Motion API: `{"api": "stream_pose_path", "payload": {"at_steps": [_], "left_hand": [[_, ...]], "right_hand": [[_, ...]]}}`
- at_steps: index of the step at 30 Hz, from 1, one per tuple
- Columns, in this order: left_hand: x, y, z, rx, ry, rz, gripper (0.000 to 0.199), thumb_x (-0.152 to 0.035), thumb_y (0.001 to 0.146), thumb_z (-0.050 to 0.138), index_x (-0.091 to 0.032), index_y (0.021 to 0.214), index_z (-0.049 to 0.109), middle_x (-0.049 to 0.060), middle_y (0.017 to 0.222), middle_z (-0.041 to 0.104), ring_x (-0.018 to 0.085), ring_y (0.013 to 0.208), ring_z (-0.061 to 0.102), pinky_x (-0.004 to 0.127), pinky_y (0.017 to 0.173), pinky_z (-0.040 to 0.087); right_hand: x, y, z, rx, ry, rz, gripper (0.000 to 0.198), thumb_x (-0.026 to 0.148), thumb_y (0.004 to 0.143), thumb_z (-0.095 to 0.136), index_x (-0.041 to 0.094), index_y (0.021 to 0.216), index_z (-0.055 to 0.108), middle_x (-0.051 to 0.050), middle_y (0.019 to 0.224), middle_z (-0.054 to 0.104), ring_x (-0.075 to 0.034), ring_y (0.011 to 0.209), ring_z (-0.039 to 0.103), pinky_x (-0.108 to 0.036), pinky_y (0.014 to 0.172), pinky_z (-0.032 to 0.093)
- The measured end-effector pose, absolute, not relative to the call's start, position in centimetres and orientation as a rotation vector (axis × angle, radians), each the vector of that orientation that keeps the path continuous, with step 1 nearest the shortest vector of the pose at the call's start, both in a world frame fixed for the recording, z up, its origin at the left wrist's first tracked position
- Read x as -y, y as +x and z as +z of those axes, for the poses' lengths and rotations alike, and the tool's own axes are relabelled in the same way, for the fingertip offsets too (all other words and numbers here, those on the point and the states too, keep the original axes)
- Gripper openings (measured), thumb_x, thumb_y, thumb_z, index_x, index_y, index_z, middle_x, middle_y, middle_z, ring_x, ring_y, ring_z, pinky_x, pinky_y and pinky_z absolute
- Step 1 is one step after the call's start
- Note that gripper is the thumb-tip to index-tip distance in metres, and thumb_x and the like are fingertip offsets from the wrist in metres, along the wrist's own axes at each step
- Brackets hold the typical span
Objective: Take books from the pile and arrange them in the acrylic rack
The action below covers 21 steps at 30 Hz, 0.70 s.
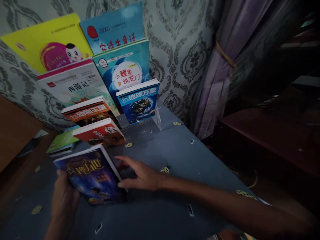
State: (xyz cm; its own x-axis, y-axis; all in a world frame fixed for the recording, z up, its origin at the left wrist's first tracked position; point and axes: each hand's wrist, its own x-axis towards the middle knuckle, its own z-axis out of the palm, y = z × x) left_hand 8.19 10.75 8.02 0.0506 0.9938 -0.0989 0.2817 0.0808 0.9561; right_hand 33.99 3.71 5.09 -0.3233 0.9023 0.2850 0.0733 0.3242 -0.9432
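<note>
A dark blue book (100, 180) with gold lettering is tilted above the table in front of me. My left hand (65, 191) grips its lower left side, with the thumb on the cover and the fingers hidden behind. At the book's right edge is my right hand (141, 175); its thumb touches the cover's edge, and the other fingers reach toward the back, partly hidden. Just behind stands a red book (102, 133), with an orange-titled book (87, 111) beyond it. A blue book with a globe (140, 106) leans on a clear stand (157, 118).
Larger books stand in tiers at the back: a yellow one (50, 43), a white one (80, 81), a teal one (125, 66) and a blue one (112, 26). Green books (62, 141) lie at left. Patterned wallpaper and a tied curtain (212, 83) border the blue-grey table (160, 216).
</note>
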Motion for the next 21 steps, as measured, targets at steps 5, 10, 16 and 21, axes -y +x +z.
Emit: {"api": "stream_pose_path", "payload": {"at_steps": [5, 10, 16, 21], "left_hand": [[-9.8, 12.0, 6.9, -1.300, 1.255, 1.137, 0.067, -0.085, 0.080, 0.043, -0.040, 0.124, 0.066, 0.000, 0.109, 0.079, 0.032, 0.119, 0.067, 0.048, 0.091, 0.062], [-11.1, 15.0, 7.9, -1.133, 1.422, 0.866, 0.068, -0.079, 0.086, 0.041, -0.024, 0.108, 0.074, 0.010, 0.114, 0.077, 0.034, 0.110, 0.071, 0.050, 0.096, 0.059], [-15.4, 21.7, 5.2, -0.856, 2.571, 0.830, 0.040, -0.041, 0.096, 0.053, -0.022, 0.130, 0.062, 0.012, 0.135, 0.066, 0.025, 0.126, 0.062, 0.045, 0.110, 0.048], [-17.0, 26.8, 3.7, -1.094, 2.999, 0.697, 0.039, -0.030, 0.099, 0.048, -0.011, 0.132, 0.057, 0.022, 0.136, 0.061, 0.033, 0.128, 0.057, 0.052, 0.108, 0.047]], "right_hand": [[-1.8, 34.2, 3.5, 1.429, -0.869, 1.412, 0.039, 0.047, 0.083, 0.071, 0.017, 0.107, 0.073, -0.005, 0.107, 0.075, -0.023, 0.099, 0.069, -0.038, 0.092, 0.053], [1.0, 36.6, 2.2, 1.183, -0.751, 1.687, 0.043, 0.053, 0.077, 0.078, 0.016, 0.099, 0.076, -0.003, 0.092, 0.075, -0.019, 0.089, 0.070, -0.038, 0.090, 0.054], [3.5, 39.6, 2.3, 1.003, -0.712, 1.854, 0.047, 0.054, 0.075, 0.080, 0.019, 0.106, 0.076, -0.005, 0.095, 0.074, -0.018, 0.090, 0.071, -0.039, 0.095, 0.053], [3.2, 40.0, 2.7, 1.089, -0.691, 1.890, 0.040, 0.054, 0.073, 0.081, 0.018, 0.088, 0.075, -0.001, 0.080, 0.068, -0.015, 0.078, 0.065, -0.035, 0.088, 0.052]]}}
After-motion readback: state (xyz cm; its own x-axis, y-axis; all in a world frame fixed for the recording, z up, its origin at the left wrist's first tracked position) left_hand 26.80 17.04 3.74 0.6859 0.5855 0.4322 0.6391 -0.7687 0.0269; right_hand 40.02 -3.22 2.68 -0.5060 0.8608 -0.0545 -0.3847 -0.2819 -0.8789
